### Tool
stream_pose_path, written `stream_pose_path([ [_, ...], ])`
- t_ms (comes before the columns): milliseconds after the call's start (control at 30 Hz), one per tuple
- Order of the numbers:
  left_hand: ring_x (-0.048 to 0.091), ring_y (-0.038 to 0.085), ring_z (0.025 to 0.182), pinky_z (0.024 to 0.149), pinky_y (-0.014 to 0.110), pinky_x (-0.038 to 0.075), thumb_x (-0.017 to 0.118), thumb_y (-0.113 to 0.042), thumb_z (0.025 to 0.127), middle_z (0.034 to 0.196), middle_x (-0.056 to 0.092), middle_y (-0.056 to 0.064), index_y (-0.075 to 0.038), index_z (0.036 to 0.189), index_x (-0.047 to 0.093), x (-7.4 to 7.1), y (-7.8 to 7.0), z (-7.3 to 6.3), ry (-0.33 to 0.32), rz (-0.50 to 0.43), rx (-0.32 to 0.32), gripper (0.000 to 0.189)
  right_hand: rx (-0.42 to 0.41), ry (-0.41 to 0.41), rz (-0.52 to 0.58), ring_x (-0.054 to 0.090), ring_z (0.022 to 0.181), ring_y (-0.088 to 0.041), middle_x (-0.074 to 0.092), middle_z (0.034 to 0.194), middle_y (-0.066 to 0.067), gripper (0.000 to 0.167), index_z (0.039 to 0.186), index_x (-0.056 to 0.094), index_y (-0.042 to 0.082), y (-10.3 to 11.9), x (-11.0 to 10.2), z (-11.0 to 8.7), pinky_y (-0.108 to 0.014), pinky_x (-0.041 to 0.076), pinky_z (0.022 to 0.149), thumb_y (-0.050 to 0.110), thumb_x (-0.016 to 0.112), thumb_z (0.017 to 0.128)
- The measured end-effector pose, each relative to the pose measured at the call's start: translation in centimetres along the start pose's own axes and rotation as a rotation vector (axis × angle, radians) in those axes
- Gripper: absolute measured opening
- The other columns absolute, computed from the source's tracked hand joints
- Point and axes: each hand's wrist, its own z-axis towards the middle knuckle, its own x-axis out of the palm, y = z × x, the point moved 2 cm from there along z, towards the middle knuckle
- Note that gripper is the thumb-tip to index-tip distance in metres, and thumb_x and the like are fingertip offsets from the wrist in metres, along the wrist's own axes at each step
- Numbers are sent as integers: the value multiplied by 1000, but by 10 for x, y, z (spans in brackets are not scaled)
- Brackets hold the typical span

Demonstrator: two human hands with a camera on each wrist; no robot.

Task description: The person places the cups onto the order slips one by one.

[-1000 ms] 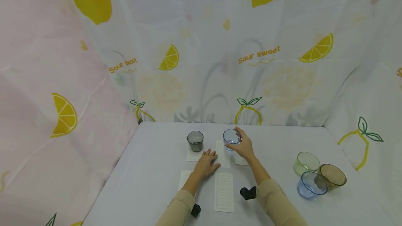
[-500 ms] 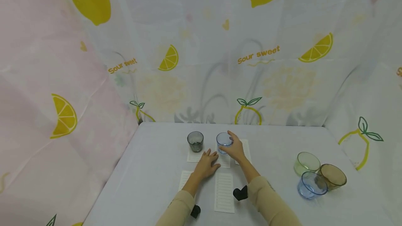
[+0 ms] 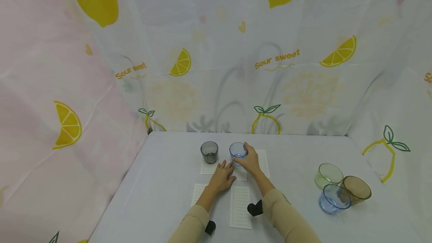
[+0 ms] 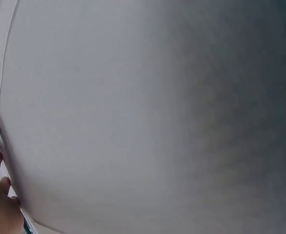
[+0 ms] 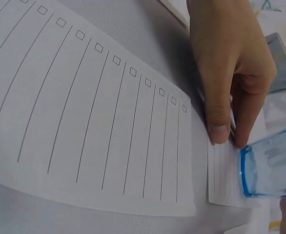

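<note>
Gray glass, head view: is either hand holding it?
No, the right hand grips a blue glass and the left hand touches a paper sheet, while the gray glass stands apart from both.

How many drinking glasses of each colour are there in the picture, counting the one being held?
Blue: 2, the held blue glass and the blue glass in the cluster
Grey: 1, the grey glass
Green: 1, the green glass
Amber: 1, the amber glass
Total: 5 glasses

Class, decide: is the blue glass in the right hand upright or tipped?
Upright: the head view shows the blue glass with its rim up, base down.
</note>
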Motion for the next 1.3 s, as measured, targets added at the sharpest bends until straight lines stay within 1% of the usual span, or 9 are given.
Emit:
stream_pose_path([
  [100, 42, 43, 127, 104, 57, 35, 64, -23, 88, 133, 54, 16, 2, 125, 57, 1, 0, -1, 0, 1, 2, 45, 3, 1, -3, 44, 123, -46, 46, 132, -33, 85, 134, 37, -14, -1, 1, -1, -52, 37, 104, 17, 81, 69],
  [267, 41, 43, 128, 104, 57, 34, 63, -22, 89, 135, 52, 18, 4, 126, 56, 1, -2, -2, -7, -21, 11, 46, 15, 24, -5, 46, 120, -45, 46, 132, -31, 82, 134, 39, -12, 1, -4, -5, -51, 42, 100, 18, 81, 71],
  [367, 40, 42, 129, 105, 57, 33, 62, -22, 89, 137, 50, 17, 4, 128, 55, 1, -1, -2, -10, -22, 9, 47, 0, 45, -6, 48, 118, -46, 47, 130, -32, 80, 133, 39, -13, 3, -6, -7, -51, 44, 97, 16, 81, 72],
  [633, 40, 41, 130, 106, 55, 33, 61, -25, 90, 138, 50, 15, 3, 129, 53, 2, 1, -2, -3, -5, 7, 49, -11, 85, 24, 43, 122, -47, 44, 132, -34, 81, 135, 35, -14, 6, -10, -10, -52, 42, 99, 13, 79, 73],
  [800, 39, 40, 131, 107, 54, 32, 60, -26, 91, 139, 49, 13, 1, 130, 53, 3, 3, -2, 10, 9, 0, 49, -18, 112, -1, 42, 123, -47, 43, 134, -34, 82, 137, 32, -14, 7, -10, -9, -51, 42, 99, 11, 79, 74],
  [967, 37, 40, 132, 107, 55, 31, 59, -26, 91, 139, 48, 14, 2, 130, 53, 4, 4, -2, 11, -12, -5, 48, -4, 140, -22, 41, 125, -48, 39, 137, -34, 86, 139, 29, -14, 6, -12, -9, -52, 40, 101, 16, 78, 76],
  [1133, 37, 40, 132, 108, 55, 30, 59, -26, 91, 139, 48, 15, 2, 129, 53, 4, 4, -2, 12, -36, -5, 48, 31, 162, -53, 36, 128, -48, 33, 143, -32, 90, 141, 27, -12, 2, -28, -15, -55, 33, 105, 23, 78, 76],
  [1233, 37, 40, 132, 108, 55, 30, 59, -25, 91, 138, 49, 16, 2, 129, 54, 5, 4, -2, 7, -38, -5, 47, 7, 143, -98, 38, 127, -47, 36, 141, -32, 84, 139, 31, -13, -1, -45, -21, -55, 34, 105, 19, 77, 77],
  [1300, 38, 40, 131, 108, 55, 30, 60, -25, 90, 138, 49, 16, 2, 128, 54, 5, 5, -2, 2, -33, -5, 47, -18, 123, -130, 40, 125, -48, 38, 138, -33, 80, 137, 33, -15, 0, -61, -26, -55, 35, 104, 17, 76, 77],
])
